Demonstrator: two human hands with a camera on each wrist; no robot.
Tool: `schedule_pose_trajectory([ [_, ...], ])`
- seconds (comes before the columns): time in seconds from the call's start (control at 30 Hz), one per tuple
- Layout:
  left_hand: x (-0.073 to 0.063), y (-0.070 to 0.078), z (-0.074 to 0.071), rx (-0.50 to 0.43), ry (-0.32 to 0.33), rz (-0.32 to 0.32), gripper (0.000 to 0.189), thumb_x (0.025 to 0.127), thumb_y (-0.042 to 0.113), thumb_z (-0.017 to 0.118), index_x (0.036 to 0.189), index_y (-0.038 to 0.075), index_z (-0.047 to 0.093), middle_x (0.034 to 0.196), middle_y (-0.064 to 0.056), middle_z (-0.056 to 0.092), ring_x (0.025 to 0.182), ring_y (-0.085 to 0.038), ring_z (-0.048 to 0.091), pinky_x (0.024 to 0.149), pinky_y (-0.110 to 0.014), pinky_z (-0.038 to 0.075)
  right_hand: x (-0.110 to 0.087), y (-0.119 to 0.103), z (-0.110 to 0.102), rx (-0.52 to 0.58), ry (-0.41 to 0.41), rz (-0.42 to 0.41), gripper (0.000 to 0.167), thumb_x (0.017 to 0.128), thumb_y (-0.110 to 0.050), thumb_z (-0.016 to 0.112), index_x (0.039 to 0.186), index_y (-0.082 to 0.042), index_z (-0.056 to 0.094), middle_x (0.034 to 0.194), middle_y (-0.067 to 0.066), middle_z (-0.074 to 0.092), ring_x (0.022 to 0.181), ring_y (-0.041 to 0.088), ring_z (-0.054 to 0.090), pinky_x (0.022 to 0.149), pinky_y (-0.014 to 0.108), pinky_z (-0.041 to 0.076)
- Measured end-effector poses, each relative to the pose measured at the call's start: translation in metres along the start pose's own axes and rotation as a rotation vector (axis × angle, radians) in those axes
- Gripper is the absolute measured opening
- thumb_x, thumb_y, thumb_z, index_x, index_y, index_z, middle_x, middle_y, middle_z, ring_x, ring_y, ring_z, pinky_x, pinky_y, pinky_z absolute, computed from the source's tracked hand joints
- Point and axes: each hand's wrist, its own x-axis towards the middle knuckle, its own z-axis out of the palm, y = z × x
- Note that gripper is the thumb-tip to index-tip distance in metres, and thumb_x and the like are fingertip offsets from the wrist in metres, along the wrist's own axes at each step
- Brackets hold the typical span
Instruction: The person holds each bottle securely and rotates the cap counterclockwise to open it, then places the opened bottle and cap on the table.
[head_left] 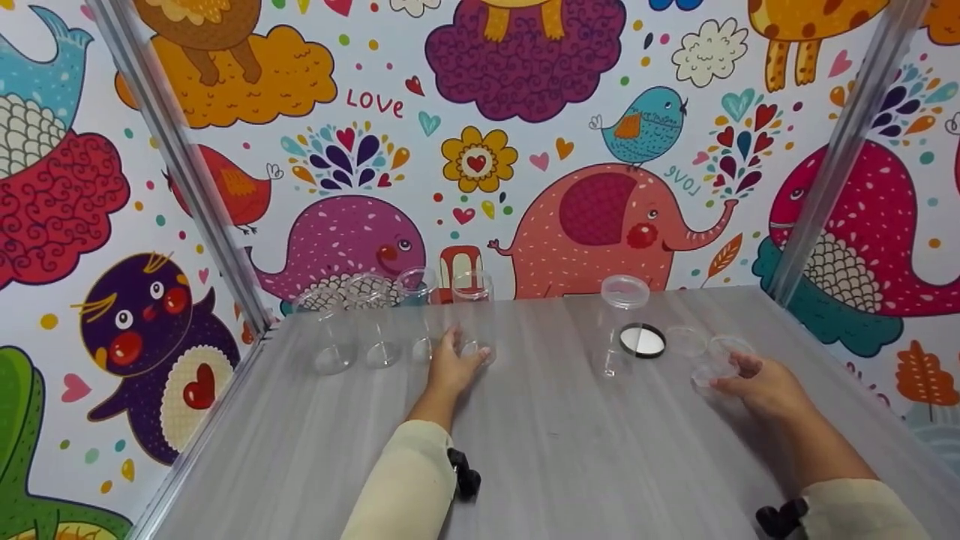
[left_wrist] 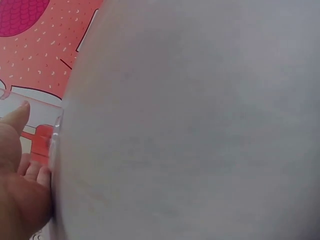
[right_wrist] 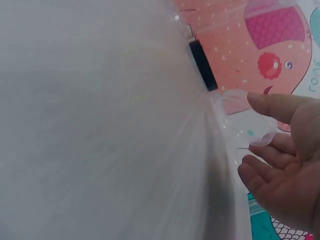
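My left hand [head_left: 454, 367] is at the lower part of a clear jar [head_left: 474, 311], the rightmost of several upright ones in a row. Its thumb crosses the near side, and its fingers [left_wrist: 32, 169] are spread apart from the thumb. Whether they press on the jar I cannot tell. On the right side of the table, my right hand [head_left: 772, 386] pinches a clear round lid [right_wrist: 247, 127] between thumb and fingertips. Another thin transparent disc [head_left: 685, 341] lies just left of that hand. A black-rimmed lid with a white centre [head_left: 643, 341] is beyond it.
More clear jars [head_left: 330, 345] stand left of my left hand. A taller-looking clear jar [head_left: 615, 345] with a clear cap [head_left: 625, 291] stands beside the black-rimmed lid. A patterned wall backs the grey table [head_left: 555, 450], and metal posts [head_left: 187, 172] rise at both sides.
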Motion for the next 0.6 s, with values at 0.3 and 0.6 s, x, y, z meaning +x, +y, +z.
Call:
schedule_pose_trajectory([
  [0.3,-0.0023,-0.0023,-0.0022,-0.006,-0.025,-0.002,0.08,0.098,0.018,0.077,0.164,0.003,0.035,0.17,-0.02,0.042,0.16,-0.041,0.039,0.133,-0.056,0.03,0.0063,0.01,-0.0049,-0.031,-0.007,0.049,0.102,0.095,-0.051,0.078,0.166,0.002,0.028,0.169,0.034,0.031,0.149,0.053,0.04,0.126,0.07,0.033],
  [0.6,0.0002,-0.0025,-0.0039,0.049,-0.012,0.02,0.074,0.103,0.017,0.07,0.165,0.003,0.033,0.169,-0.022,0.043,0.158,-0.041,0.04,0.132,-0.054,0.033,0.0061,0.0067,-0.0061,-0.036,-0.017,0.075,0.107,0.092,-0.057,0.079,0.166,0.002,0.027,0.169,0.034,0.029,0.149,0.053,0.038,0.125,0.071,0.032],
])
